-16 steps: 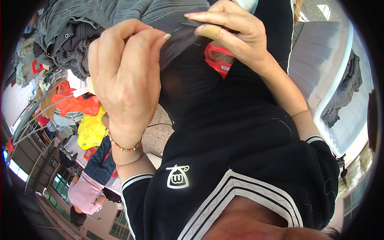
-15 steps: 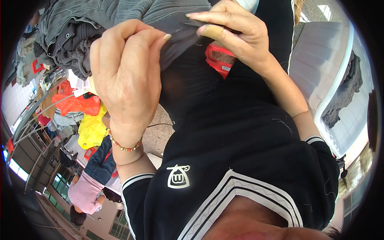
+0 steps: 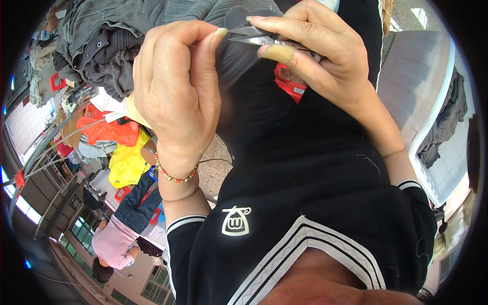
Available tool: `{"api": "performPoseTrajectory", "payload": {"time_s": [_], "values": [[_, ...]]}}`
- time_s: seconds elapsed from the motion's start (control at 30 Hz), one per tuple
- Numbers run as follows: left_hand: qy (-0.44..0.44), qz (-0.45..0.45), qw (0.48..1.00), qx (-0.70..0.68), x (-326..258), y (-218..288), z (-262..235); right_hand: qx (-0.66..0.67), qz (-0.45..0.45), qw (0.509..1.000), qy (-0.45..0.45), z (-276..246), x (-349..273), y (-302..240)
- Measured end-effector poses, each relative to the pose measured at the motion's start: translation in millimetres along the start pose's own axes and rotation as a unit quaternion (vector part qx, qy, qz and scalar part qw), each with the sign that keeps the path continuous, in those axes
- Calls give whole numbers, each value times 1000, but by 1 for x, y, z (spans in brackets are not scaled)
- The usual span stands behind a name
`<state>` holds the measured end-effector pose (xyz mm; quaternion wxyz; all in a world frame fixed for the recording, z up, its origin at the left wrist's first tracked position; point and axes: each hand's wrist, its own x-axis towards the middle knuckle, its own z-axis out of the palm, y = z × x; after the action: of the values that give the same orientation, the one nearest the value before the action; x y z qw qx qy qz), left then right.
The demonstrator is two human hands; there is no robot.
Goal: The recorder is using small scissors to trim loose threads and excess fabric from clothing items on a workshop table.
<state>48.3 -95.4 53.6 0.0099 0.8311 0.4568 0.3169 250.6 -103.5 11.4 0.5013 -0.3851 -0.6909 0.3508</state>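
My right hand (image 3: 333, 53) grips a pair of small metal thread snips (image 3: 251, 37) at the top centre. Their two blades are parted and point left. My left hand (image 3: 178, 94), with a beaded bracelet at the wrist, is closed in a pinch just left of the blade tips. Whatever lies between its thumb and forefinger is too small to make out. Under and beyond the hands is a ribbed grey garment (image 3: 188, 11), and a darker grey garment with eyelets (image 3: 104, 56) is bunched to its left.
A translucent plastic bin (image 3: 414, 76) with dark grey cloth (image 3: 445, 124) inside stands at the right. To the left are red (image 3: 109, 127) and yellow (image 3: 129, 162) plastic bags. Farther off, a person in a pink top (image 3: 114, 244) is by a table. A red plastic stool (image 3: 292, 89) shows below my right hand.
The snips have turned so both parted blades show plainly, their tips now close to my left fingertips. My left hand stays pinched. The whole view has shifted slightly.
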Motion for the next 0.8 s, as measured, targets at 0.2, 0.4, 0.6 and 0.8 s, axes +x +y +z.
{"api": "performPoseTrajectory", "payload": {"time_s": [0.2, 0.4, 0.6, 0.8], "values": [[7, 2, 1000, -5, 0, -3, 2, -36, 31, 999, -2, -6, 0, -9], [9, 12, 1000, -2, 0, -2, 3, -12, 2, 1000, -4, -5, 4, -6], [-14, -24, 998, -62, 0, 0, -5, -58, -2, 998, -7, -6, 6, -5], [110, -93, 982, -121, -8, -28, -35, -34, 30, 999, -11, -8, 4, -8]]}}
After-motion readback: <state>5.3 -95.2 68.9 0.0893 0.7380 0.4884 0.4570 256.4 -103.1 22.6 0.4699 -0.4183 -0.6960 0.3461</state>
